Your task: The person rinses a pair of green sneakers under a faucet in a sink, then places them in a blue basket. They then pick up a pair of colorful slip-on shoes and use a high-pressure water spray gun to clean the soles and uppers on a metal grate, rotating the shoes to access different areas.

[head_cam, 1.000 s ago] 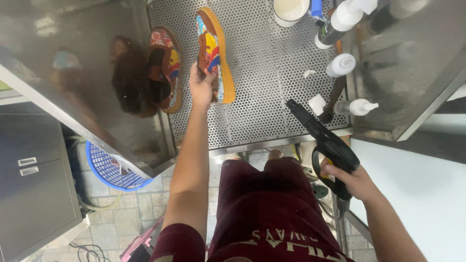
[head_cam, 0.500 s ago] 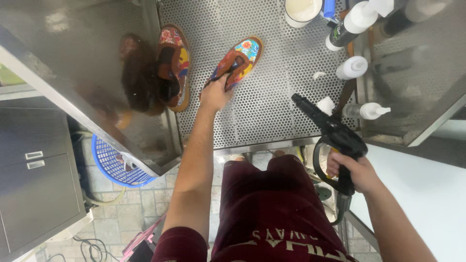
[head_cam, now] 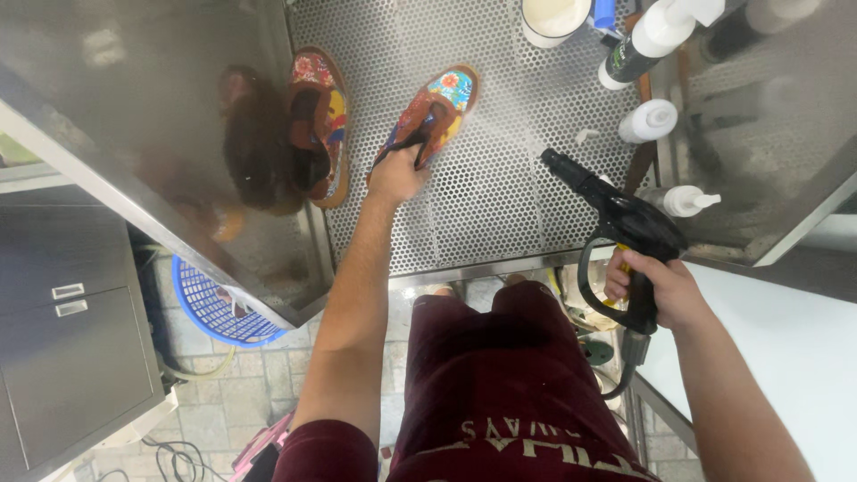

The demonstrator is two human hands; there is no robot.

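Note:
My left hand [head_cam: 395,175] grips the black strap of a colourful flowered sandal [head_cam: 431,113] and holds it flat against the perforated steel surface [head_cam: 500,196]. A second, matching sandal [head_cam: 314,125] lies to its left by the steel side wall. My right hand [head_cam: 656,290] is closed on the handle of a black spray gun [head_cam: 616,223], whose nozzle points up and left toward the held sandal. A faint mist shows near the sandal's toe.
White squeeze bottles [head_cam: 650,120] and a dark bottle [head_cam: 638,45] stand along the right side, with a white cup [head_cam: 553,20] at the top. A blue basket [head_cam: 214,308] sits on the tiled floor beside a grey cabinet [head_cam: 71,348]. A white counter [head_cam: 786,339] lies on the right.
My left hand has turned the sandal from upright on edge to flat and tilted rightward, and drawn it lower. The spray gun has risen and moved closer to the sandal.

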